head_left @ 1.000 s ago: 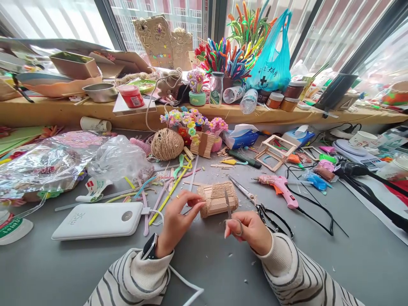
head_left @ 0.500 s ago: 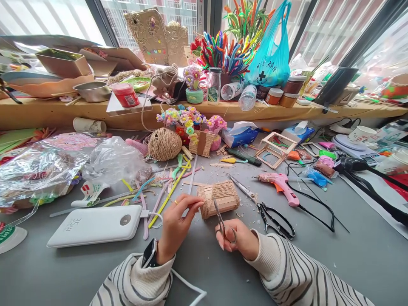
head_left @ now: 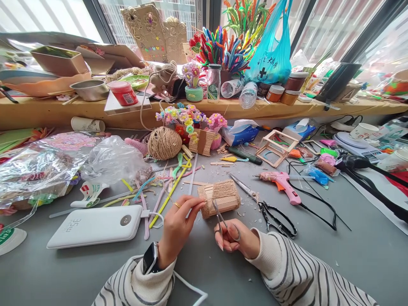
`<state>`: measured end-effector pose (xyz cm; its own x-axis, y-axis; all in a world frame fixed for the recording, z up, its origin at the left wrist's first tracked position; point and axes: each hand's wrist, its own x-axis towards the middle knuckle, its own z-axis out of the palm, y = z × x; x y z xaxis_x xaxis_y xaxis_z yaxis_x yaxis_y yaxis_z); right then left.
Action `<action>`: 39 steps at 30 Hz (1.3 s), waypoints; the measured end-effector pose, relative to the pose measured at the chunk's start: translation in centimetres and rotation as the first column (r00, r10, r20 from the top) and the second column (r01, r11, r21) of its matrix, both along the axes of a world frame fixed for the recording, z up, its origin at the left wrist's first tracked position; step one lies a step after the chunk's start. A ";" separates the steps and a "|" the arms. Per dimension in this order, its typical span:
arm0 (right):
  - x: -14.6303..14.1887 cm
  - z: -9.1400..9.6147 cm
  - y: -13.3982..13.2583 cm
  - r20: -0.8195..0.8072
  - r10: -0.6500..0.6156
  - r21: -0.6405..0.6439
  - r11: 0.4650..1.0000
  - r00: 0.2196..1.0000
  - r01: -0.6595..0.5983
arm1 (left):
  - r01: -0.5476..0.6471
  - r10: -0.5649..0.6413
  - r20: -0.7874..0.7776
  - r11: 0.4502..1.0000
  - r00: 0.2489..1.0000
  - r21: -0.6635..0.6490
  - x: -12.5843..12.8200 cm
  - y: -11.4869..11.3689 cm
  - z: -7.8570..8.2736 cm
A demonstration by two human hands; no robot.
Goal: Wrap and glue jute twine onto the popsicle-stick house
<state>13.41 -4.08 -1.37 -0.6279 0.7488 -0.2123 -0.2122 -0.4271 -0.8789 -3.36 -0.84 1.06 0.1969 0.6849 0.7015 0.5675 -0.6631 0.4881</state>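
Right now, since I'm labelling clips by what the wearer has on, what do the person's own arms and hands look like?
Both sleeves are off-white with dark wavy stripes, ending in plain ribbed cuffs. The left hand has a gold-coloured ring, and that wrist a smartwatch with a dark rectangular face. No glove shows on the right hand.

Anything in the left grip (head_left: 179, 223) is too small to tell, both sleeves (head_left: 296, 272) cropped.

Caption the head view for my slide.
Left hand at a partly twine-wrapped wooden cylinder; right hand holding small silver metal scissors.
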 end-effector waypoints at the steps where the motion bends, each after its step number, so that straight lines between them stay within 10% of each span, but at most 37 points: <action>1: 0.0 -0.1 0.0 -0.002 -0.003 -0.004 1.000 1.000 0.003 | 0.001 -0.001 -0.001 1.000 1.000 0.004 0.0 0.0 0.0; 39: -0.3 0.3 0.4 -0.042 -0.037 -0.081 0.996 0.998 0.034 | -0.028 0.026 -0.072 0.999 0.997 -0.025 0.1 0.5 -0.7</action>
